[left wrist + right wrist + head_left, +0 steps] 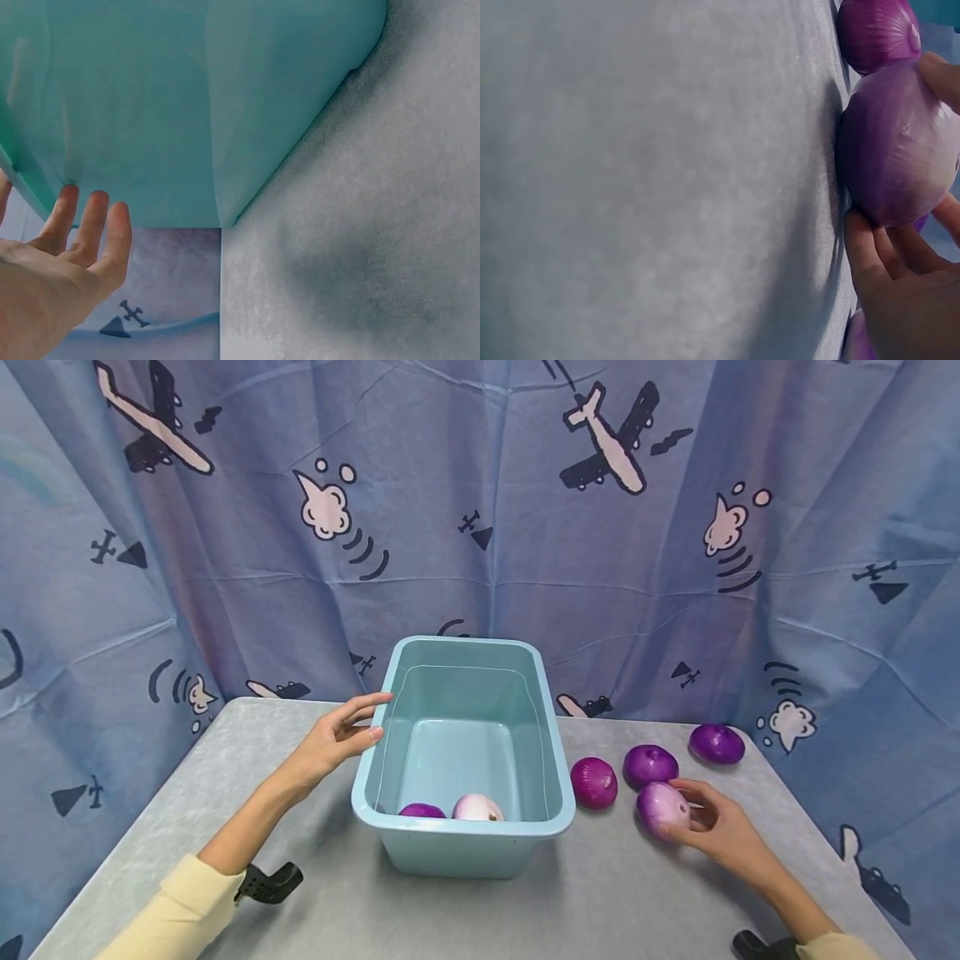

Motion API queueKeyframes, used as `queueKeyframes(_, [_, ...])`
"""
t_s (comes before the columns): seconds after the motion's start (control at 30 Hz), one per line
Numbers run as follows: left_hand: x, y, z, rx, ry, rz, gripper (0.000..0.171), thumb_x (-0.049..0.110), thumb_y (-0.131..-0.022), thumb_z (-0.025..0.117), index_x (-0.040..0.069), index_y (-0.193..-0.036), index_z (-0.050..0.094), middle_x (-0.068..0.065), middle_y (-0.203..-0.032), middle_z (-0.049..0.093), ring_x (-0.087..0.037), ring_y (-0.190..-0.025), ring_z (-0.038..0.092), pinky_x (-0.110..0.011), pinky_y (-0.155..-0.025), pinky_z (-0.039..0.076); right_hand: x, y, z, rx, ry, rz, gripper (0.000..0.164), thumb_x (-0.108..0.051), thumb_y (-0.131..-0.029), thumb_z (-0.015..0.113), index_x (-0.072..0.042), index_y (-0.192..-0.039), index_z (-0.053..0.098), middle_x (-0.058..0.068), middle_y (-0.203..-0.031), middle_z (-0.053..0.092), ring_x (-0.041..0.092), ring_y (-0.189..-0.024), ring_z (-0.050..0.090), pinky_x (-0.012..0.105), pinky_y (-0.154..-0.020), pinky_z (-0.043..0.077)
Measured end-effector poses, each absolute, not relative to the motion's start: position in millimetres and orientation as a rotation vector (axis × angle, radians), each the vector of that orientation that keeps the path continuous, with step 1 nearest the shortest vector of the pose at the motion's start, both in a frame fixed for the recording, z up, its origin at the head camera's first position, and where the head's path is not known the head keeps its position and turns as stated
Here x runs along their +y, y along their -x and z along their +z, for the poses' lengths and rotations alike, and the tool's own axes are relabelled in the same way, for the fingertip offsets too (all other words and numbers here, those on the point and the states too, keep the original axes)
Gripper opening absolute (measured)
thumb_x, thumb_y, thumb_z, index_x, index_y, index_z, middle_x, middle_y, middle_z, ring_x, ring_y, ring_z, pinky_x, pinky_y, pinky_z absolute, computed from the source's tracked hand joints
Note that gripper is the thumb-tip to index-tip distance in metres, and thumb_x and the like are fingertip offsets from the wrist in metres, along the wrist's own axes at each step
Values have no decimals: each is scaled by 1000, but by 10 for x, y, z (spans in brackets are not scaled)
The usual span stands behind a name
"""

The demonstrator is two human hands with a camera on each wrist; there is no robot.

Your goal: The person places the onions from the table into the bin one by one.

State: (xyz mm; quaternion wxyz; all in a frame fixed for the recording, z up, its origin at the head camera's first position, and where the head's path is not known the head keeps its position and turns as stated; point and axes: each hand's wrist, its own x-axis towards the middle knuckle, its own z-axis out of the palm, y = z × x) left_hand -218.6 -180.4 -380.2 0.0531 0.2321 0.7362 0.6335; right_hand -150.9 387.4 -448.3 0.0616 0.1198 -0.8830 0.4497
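My right hand (716,827) grips a pale purple onion (663,808) between thumb and fingers, low over the table. In the right wrist view the thumb lies on one side of this onion (896,142) and the fingers on the other. Three darker onions are around it: one (594,782) beside the basin, one (650,765) just behind, one (717,744) farther back. My left hand (330,743) has its fingertips at the left rim of a light blue plastic basin (463,828). Its fingers (90,225) reach loosely along the outer wall.
Inside the basin, at the near end, are a purple onion (422,811) and a whitish one (477,807), partly hidden by the front wall. The grey table (315,860) ends at a blue curtain (465,527) printed with airplanes.
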Motion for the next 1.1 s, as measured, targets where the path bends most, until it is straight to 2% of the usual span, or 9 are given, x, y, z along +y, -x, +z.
queueKeyframes(0.23, [-1801, 2198, -3809, 2232, -712, 1932, 53, 18, -101, 64, 14, -151, 48, -25, -148, 46, -40, -123, 57, -40, -92, 52, 3890, 1518, -4469, -2685, -390, 1291, 65, -4, -81, 86, 5, -137, 55, 27, -125, 60, 2, -98, 63, 16, -78, 51])
queueKeyframes(0.5, [-1803, 2185, -3791, 2254, -701, 1914, 53, 20, -101, 64, 15, -151, 48, -19, -147, 48, -33, -121, 58, -43, -92, 51, 3922, 1503, -4420, -2676, -431, 1273, 64, -4, -80, 87, 2, -137, 56, 23, -126, 61, -2, -105, 59, 14, -83, 48])
queueKeyframes(0.6, [-1803, 2181, -3790, 2258, -691, 1908, 53, 20, -100, 65, 16, -151, 49, -18, -147, 49, -33, -121, 59, -43, -93, 51, 3952, 1500, -4381, -2661, -444, 1308, 64, -2, -81, 86, 3, -137, 55, 16, -126, 62, -3, -108, 58, 13, -86, 47])
queueKeyframes(0.8, [-1801, 2192, -3801, 2275, -683, 1906, 53, 19, -100, 65, 14, -150, 50, -18, -147, 48, -32, -120, 59, -42, -94, 51, 4005, 1500, -4249, -2624, -467, 1374, 65, 2, -83, 82, 4, -140, 51, -8, -126, 60, -3, -112, 57, 12, -88, 45])
queueKeyframes(1.1, [-1800, 2204, -3804, 2287, -691, 1911, 52, 17, -100, 66, 12, -149, 51, -18, -148, 47, -32, -122, 59, -40, -94, 51, 3959, 1549, -4022, -2605, -477, 1356, 63, 2, -87, 78, -2, -144, 51, -9, -129, 59, 0, -112, 58, 14, -88, 46])
